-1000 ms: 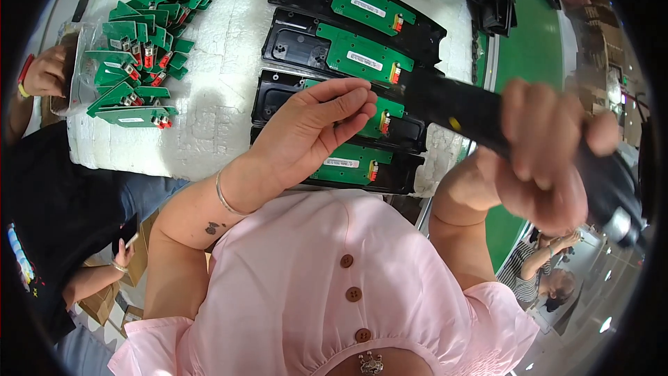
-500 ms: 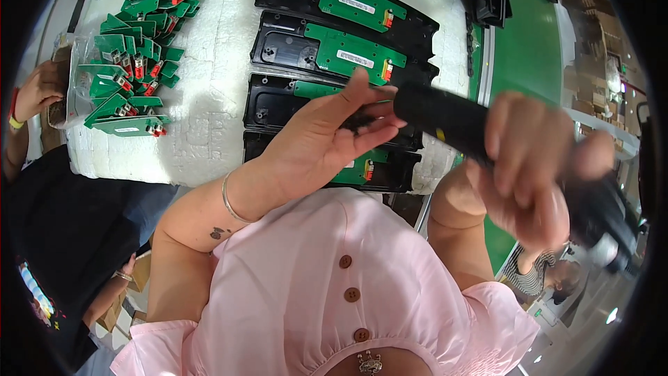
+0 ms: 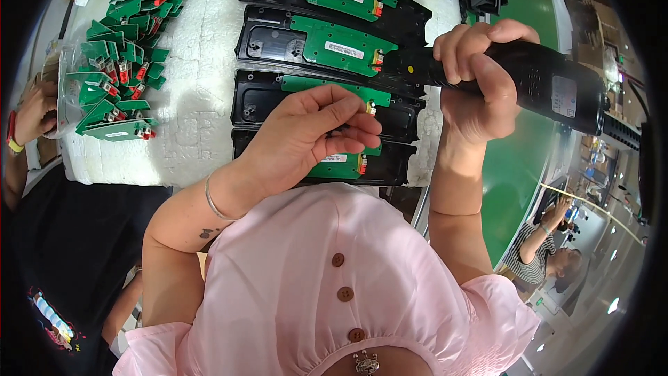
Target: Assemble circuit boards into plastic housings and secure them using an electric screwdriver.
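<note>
Gripping an electric screwdriver [image 3: 539, 75] at upper right in the right hand [image 3: 480, 101], curling the left hand [image 3: 303, 129] at centre (cannot tell around what), perhaps risking a scratched circuit board [image 3: 323, 42] through tip slippage.

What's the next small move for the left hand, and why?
Probably draw the left hand clear of the third black panel from the top: in this view it hides much of the green board there, and the black tool held in the right hand points its narrow end leftward, close by. Whether the left hand pinches anything is unclear.
</note>
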